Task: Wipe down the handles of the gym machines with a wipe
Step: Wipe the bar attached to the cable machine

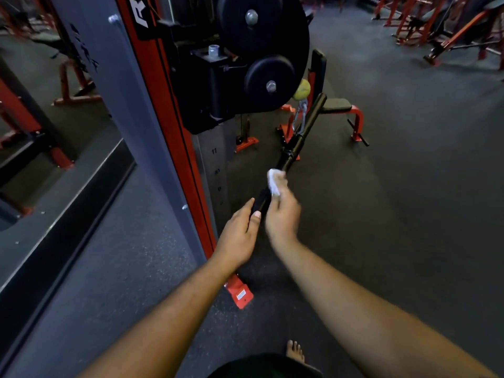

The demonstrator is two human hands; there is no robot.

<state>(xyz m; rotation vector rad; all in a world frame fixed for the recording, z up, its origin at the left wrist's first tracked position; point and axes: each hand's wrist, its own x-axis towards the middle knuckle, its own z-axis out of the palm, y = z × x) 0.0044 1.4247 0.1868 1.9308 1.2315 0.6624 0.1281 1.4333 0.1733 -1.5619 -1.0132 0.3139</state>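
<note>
The bar handle (293, 144) is showing a matt black, rubbery-looking grip, with a shiny metal carabiner (300, 115) hanging at its middle. The wipe (274, 181) is looking like soft white paper or cloth, crumpled. The pulley wheels (268, 83) are appearing as matt black plastic with bright metal bolts. The machine's upright (174, 126) is wearing glossy red paint beside smooth grey metal. The floor (409, 200) is lying dark, speckled and rough like rubber.

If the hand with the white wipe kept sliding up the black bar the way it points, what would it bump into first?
Probably the thicker collar on the bar, just beyond the right hand and its wipe. The silver clip hangs a bit farther up. Depth is hard to judge here.
</note>
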